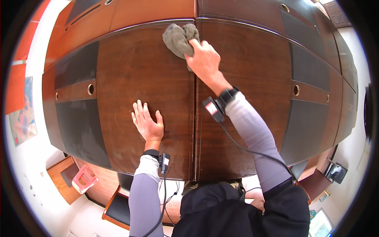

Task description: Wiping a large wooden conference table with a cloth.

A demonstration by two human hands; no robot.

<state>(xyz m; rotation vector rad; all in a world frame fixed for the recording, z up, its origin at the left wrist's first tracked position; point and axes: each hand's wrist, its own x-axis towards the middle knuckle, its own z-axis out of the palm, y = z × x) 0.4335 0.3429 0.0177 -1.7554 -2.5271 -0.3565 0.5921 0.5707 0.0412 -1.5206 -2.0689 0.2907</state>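
My right hand [205, 60] grips a bunched grey-brown cloth [177, 40] against the far edge of a dark brown wooden desk top [142, 77], close to the seam between two desks. The cloth lies mostly left of the seam, and my right fingers are closed on its near side. Nearer to me and to the left, my left hand [148, 123] rests palm down on the same desk top, fingers spread, holding nothing. Both wrists wear a black strap with a small cabled device.
The right desk [242, 89] adjoins at the seam; more desks stand beyond the far edge. Round cable holes and black panels mark both sides. A pink plastic stool [84, 179] and a black-seated chair [118, 209] stand at lower left. Cables hang by my arms.
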